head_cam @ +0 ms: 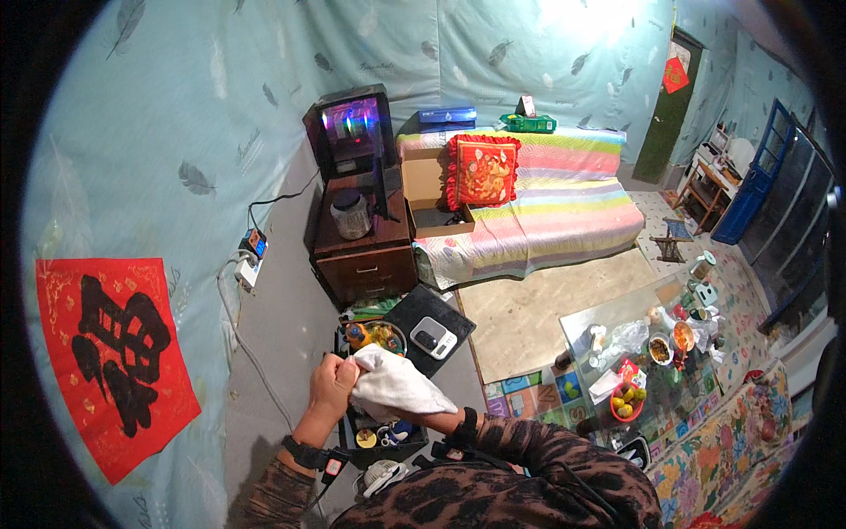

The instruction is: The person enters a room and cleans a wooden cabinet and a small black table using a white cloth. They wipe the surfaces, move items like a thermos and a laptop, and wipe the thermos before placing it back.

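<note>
My left hand [332, 383] is closed in a fist on one end of a white cloth [400, 383]. The cloth hangs bunched across to my right arm, covering my right hand; only the wrist [441, 420] shows beside it. Beneath both lies an open black box [390, 456] holding a yellow round item [366, 438] and a blue-and-white item [396, 433]. Just beyond the cloth are an orange bottle-like object [357, 336] and a round container [398, 336] with mixed contents. A white digital scale [446, 338] bears a dark rounded object [427, 340], on a black flat panel [413, 305].
Ahead stands a brown cabinet [363, 270] with a lidded jar [351, 215] and a lit computer case [350, 125]. A striped-covered sofa [562, 218] carries a red cushion [486, 170]. At right, a glass table [581, 324] holds bowls and fruit. A power cable [248, 344] runs along the left wall.
</note>
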`<control>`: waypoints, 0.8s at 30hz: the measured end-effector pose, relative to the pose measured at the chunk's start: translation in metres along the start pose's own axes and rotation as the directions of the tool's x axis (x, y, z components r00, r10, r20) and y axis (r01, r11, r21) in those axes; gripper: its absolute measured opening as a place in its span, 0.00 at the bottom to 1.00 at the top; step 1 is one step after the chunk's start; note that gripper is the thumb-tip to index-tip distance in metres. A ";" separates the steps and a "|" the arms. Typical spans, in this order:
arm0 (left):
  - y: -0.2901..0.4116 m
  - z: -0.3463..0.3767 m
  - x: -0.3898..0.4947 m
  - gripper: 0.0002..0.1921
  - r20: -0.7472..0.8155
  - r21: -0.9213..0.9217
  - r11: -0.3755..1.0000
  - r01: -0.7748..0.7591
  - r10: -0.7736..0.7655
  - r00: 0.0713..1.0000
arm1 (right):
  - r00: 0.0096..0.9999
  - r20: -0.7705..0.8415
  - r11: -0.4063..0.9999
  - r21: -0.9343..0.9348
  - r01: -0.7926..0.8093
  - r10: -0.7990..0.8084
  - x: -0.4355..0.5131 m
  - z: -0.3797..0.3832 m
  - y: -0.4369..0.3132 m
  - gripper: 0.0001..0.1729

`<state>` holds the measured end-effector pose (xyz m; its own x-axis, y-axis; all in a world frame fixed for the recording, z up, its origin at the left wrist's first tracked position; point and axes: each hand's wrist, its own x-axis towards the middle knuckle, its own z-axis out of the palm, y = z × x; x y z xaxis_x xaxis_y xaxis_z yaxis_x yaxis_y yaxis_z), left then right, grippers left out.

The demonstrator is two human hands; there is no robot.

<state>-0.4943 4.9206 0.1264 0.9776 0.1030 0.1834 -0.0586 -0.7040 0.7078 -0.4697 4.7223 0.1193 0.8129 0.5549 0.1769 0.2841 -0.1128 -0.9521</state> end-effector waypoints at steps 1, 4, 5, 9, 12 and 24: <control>-0.008 0.003 0.000 0.21 0.014 -0.018 0.995 0.102 -0.102 0.995 | 0.980 -0.005 0.964 -0.184 0.192 -0.197 0.000 0.002 -0.002 0.24; -0.022 0.010 -0.001 0.23 0.132 -0.166 0.910 0.381 -0.362 0.923 | 0.933 -0.221 0.957 -0.001 0.291 -0.284 -0.016 0.005 -0.002 0.27; -0.023 0.011 -0.001 0.24 0.194 -0.196 0.821 0.536 -0.504 0.842 | 0.976 -0.161 0.989 -0.050 0.140 -0.146 -0.019 0.003 -0.001 0.28; -0.008 0.012 -0.017 0.22 0.184 -0.232 0.948 0.219 -0.178 0.967 | 0.994 0.093 0.814 -0.581 0.014 0.049 -0.012 -0.003 0.004 0.29; 0.005 0.000 -0.024 0.21 0.083 -0.096 0.962 -0.255 0.263 0.961 | 0.996 0.064 0.992 -0.107 0.072 -0.065 -0.003 -0.014 0.015 0.30; 0.004 0.000 -0.037 0.14 -0.072 0.008 0.961 -0.277 0.277 0.958 | 0.957 0.287 0.994 -0.110 -0.017 0.048 0.015 -0.011 0.014 0.20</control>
<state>-0.5309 4.9137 0.1221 0.9060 -0.0460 0.4209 -0.3257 -0.7109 0.6234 -0.4477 4.7200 0.1116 0.6454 0.7621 0.0515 0.3242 -0.2122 -0.9219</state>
